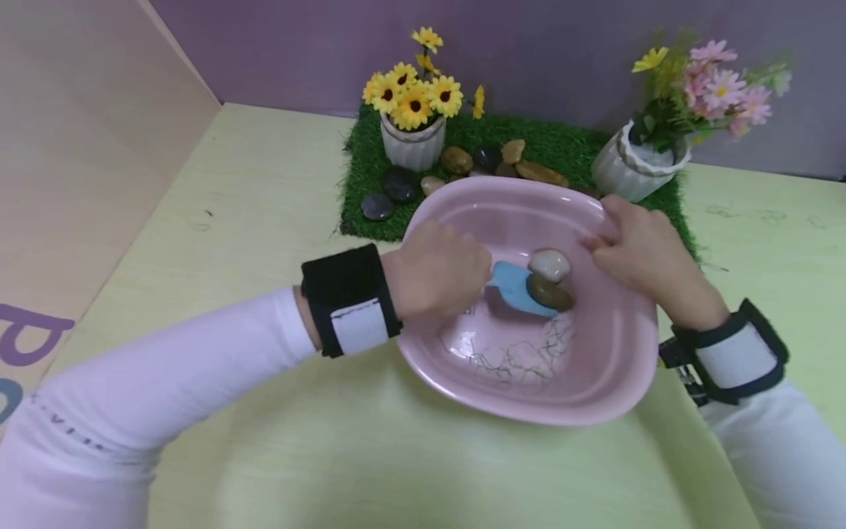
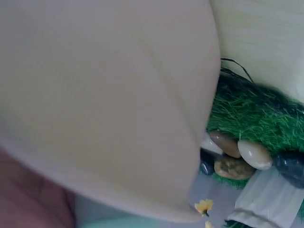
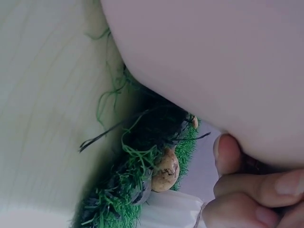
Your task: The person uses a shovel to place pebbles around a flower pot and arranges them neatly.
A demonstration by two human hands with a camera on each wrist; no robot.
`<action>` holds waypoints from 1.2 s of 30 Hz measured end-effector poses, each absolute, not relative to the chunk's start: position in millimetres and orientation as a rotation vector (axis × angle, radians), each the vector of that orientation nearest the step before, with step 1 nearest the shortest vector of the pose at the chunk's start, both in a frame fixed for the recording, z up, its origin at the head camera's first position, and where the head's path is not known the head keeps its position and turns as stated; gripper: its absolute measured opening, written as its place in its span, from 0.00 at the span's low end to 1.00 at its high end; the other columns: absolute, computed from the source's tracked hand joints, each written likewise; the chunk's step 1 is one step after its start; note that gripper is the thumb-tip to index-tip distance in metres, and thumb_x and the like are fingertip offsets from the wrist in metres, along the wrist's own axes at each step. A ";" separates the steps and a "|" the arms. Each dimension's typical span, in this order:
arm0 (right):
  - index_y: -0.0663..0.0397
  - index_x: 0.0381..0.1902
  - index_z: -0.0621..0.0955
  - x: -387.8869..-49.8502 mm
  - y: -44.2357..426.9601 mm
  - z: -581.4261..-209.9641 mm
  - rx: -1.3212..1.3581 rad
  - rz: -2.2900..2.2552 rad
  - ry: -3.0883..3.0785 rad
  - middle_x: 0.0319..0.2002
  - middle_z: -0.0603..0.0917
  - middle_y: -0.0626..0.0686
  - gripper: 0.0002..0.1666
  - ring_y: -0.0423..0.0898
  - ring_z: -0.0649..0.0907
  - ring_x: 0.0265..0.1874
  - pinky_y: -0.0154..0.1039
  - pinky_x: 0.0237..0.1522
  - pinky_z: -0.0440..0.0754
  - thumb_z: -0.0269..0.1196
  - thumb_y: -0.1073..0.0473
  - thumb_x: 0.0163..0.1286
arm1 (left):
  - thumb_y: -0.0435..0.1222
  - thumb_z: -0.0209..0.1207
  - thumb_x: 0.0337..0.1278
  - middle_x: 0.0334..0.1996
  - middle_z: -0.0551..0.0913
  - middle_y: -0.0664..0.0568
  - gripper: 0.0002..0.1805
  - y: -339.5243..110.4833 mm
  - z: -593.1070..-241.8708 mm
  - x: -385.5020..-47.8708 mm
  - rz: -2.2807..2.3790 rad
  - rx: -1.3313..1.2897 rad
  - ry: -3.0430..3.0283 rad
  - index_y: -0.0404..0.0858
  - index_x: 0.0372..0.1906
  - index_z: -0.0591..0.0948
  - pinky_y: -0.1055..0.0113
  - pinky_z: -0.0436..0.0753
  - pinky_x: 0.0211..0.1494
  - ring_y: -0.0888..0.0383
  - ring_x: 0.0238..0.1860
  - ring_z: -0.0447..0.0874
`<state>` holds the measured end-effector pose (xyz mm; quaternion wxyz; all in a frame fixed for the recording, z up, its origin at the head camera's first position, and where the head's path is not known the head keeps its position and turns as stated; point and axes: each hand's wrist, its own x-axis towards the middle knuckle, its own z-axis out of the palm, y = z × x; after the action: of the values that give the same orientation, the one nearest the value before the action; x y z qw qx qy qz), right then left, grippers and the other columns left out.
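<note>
A pink plastic basin [image 1: 529, 408] stands in front of me, its far rim over a mat of artificial grass. My left hand [image 1: 439, 268] reaches over its left side and grips the handle of a small light-blue shovel [image 1: 514, 288]. On the shovel's blade lies a brown stone [image 1: 550, 292], against a pale stone [image 1: 549, 265]. My right hand [image 1: 644, 253] holds the basin's far right rim; in the right wrist view its curled fingers [image 3: 237, 209] show by the rim. Thin dark-green strands [image 1: 515, 360] lie on the basin's floor.
Behind the basin, the green grass mat [image 1: 370, 158] bears several stones [image 1: 456, 159]. A white pot [image 1: 413, 147] with yellow flowers stands at its left, another white pot [image 1: 634, 165] with pink flowers at its right. A pale wooden table [image 1: 284, 184] lies beneath; a purple wall [image 1: 277, 51] rises behind.
</note>
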<state>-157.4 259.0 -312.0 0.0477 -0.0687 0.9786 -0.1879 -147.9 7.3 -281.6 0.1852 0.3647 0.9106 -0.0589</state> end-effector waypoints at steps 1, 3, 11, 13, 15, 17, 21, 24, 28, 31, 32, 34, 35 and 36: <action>0.56 0.30 0.64 -157.1 259.1 -312.0 -0.215 -0.575 2.987 0.20 0.64 0.54 0.16 0.53 0.69 0.22 0.42 0.23 0.63 0.58 0.56 0.68 | 0.48 0.42 0.77 0.22 0.74 0.57 0.21 7.4 -283.5 -150.0 -0.155 1.029 2.570 0.47 0.28 0.78 0.68 0.75 0.29 0.60 0.25 0.75; 0.56 0.30 0.63 -156.8 259.6 -312.2 -0.226 -0.583 2.988 0.20 0.64 0.54 0.16 0.53 0.69 0.22 0.42 0.23 0.63 0.58 0.56 0.68 | 0.48 0.42 0.76 0.22 0.74 0.57 0.21 7.6 -286.6 -153.8 -0.143 1.048 2.587 0.46 0.27 0.77 0.67 0.77 0.31 0.59 0.26 0.75; 0.56 0.31 0.64 -155.7 262.3 -314.3 -0.230 -0.640 2.965 0.19 0.64 0.54 0.14 0.51 0.69 0.21 0.40 0.22 0.64 0.57 0.57 0.69 | 0.41 0.47 0.74 0.34 0.85 0.53 0.13 9.4 -296.5 -166.9 -0.223 1.172 2.671 0.44 0.40 0.82 0.57 0.81 0.52 0.55 0.37 0.83; 0.56 0.32 0.65 -155.8 262.3 -314.5 -0.229 -0.643 2.964 0.19 0.64 0.54 0.13 0.51 0.69 0.21 0.40 0.22 0.64 0.57 0.58 0.68 | 0.42 0.47 0.74 0.43 0.86 0.50 0.14 10.4 -298.0 -170.2 -0.264 1.206 2.671 0.42 0.49 0.81 0.53 0.76 0.62 0.52 0.46 0.84; 0.56 0.31 0.64 -156.2 261.5 -314.5 -0.231 -0.638 2.975 0.19 0.63 0.53 0.14 0.51 0.68 0.21 0.40 0.23 0.63 0.57 0.57 0.68 | 0.44 0.47 0.75 0.52 0.84 0.48 0.19 11.6 -299.5 -173.2 -0.287 1.239 2.649 0.40 0.59 0.76 0.50 0.69 0.70 0.50 0.54 0.82; 0.56 0.30 0.64 -157.0 261.3 -314.6 -0.236 -0.627 2.985 0.19 0.63 0.53 0.15 0.51 0.68 0.21 0.41 0.23 0.62 0.58 0.56 0.69 | 0.49 0.45 0.76 0.55 0.82 0.46 0.25 11.9 -300.5 -174.0 -0.268 1.262 2.641 0.37 0.64 0.72 0.51 0.67 0.71 0.49 0.56 0.80; 0.55 0.29 0.63 -158.0 260.4 -313.7 -0.242 -0.595 2.999 0.19 0.62 0.53 0.17 0.52 0.67 0.21 0.41 0.24 0.62 0.57 0.54 0.70 | 0.54 0.44 0.74 0.55 0.81 0.45 0.30 11.4 -301.7 -172.6 -0.154 1.260 2.564 0.35 0.66 0.69 0.51 0.61 0.76 0.48 0.58 0.79; 0.56 0.29 0.63 -158.2 259.8 -313.1 -0.245 -0.585 2.998 0.20 0.62 0.54 0.17 0.52 0.67 0.22 0.41 0.25 0.61 0.57 0.54 0.71 | 0.53 0.45 0.74 0.56 0.82 0.45 0.30 10.3 -302.4 -170.9 -0.092 1.259 2.473 0.36 0.67 0.69 0.50 0.53 0.79 0.49 0.61 0.78; 0.56 0.30 0.63 -158.1 259.8 -313.3 -0.243 -0.596 2.984 0.20 0.61 0.54 0.17 0.52 0.66 0.21 0.41 0.24 0.61 0.56 0.52 0.71 | 0.49 0.44 0.75 0.54 0.83 0.47 0.24 9.6 -302.0 -170.6 -0.090 1.286 2.387 0.38 0.64 0.71 0.51 0.51 0.79 0.51 0.60 0.79; 0.56 0.30 0.63 -157.9 259.9 -313.3 -0.240 -0.595 2.981 0.20 0.61 0.54 0.17 0.51 0.66 0.21 0.41 0.23 0.61 0.56 0.52 0.71 | 0.49 0.44 0.75 0.53 0.84 0.49 0.22 9.7 -300.8 -171.6 -0.090 1.300 2.353 0.40 0.61 0.73 0.51 0.52 0.78 0.52 0.59 0.79; 0.56 0.30 0.63 -157.9 259.8 -313.4 -0.240 -0.595 2.983 0.20 0.61 0.53 0.18 0.51 0.66 0.21 0.41 0.23 0.61 0.56 0.52 0.71 | 0.50 0.45 0.75 0.52 0.84 0.50 0.22 9.8 -300.4 -172.3 -0.087 1.304 2.341 0.40 0.60 0.73 0.51 0.52 0.77 0.52 0.59 0.79; 0.56 0.29 0.62 -157.9 259.9 -313.6 -0.241 -0.592 2.992 0.19 0.61 0.53 0.18 0.51 0.66 0.21 0.41 0.23 0.61 0.56 0.52 0.71 | 0.52 0.45 0.74 0.51 0.84 0.50 0.23 10.1 -300.2 -174.0 -0.084 1.322 2.316 0.40 0.59 0.74 0.50 0.53 0.77 0.53 0.57 0.80; 0.56 0.29 0.62 -157.7 260.0 -313.6 -0.241 -0.592 2.998 0.19 0.61 0.53 0.18 0.52 0.66 0.21 0.41 0.24 0.61 0.56 0.52 0.71 | 0.52 0.46 0.74 0.50 0.84 0.51 0.23 10.2 -300.4 -175.1 -0.077 1.331 2.303 0.40 0.58 0.74 0.50 0.52 0.77 0.53 0.56 0.80; 0.56 0.29 0.62 -157.5 260.0 -313.4 -0.240 -0.591 3.004 0.19 0.61 0.54 0.18 0.52 0.66 0.21 0.41 0.24 0.61 0.56 0.53 0.71 | 0.52 0.46 0.73 0.49 0.84 0.52 0.23 10.2 -300.9 -176.3 -0.070 1.338 2.291 0.41 0.57 0.75 0.49 0.52 0.76 0.53 0.55 0.80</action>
<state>-157.5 260.0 -313.4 0.0353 -0.0782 0.9775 -0.1925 -176.3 10.2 -300.9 0.2412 0.4893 0.8377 -0.0258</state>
